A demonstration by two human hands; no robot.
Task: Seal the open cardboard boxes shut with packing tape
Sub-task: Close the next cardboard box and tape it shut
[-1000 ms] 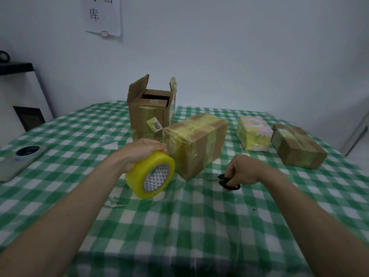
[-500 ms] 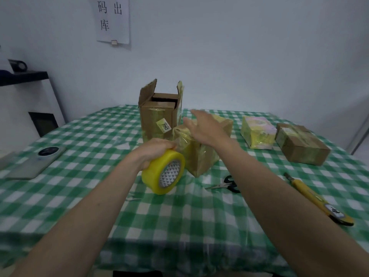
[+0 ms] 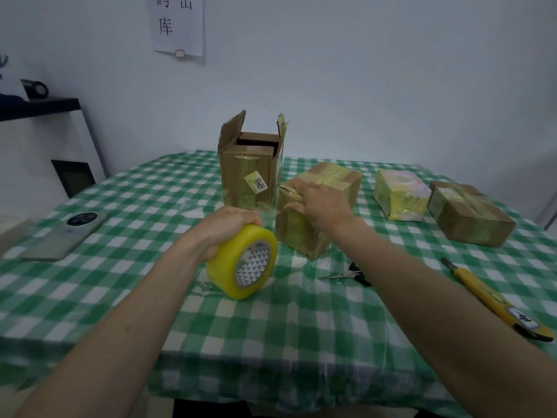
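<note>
A pale, plain wall backs the scene, with a white paper sheet bearing dark printed characters fixed high on it and a white cabinet with a dark top at the left. In front, a table under a green-and-white checked cloth fills most of the view.

At the far middle stands the tall cardboard box, upright, its top flaps raised and open, a band of yellowish tape down its front and a small tilted label near its right edge. Just beside it, to the right and nearer, lies the taped box, brown card wrapped in glossy yellow tape. The right hand rests on this box's near top corner, fingers spread flat over the top and the thumb down the side.

Well to the right sit a brown taped box and, touching or just beside it, a small parcel in yellowish wrap.

The left hand grips the tape roll from above, fingers curled over its rim; the thick yellow roll, with a white patterned core, is on edge at the cloth near the table's middle.

A grey phone lies at the left. A yellow utility knife lies at the right, and small black-handled scissors lie between it and the roll.
</note>
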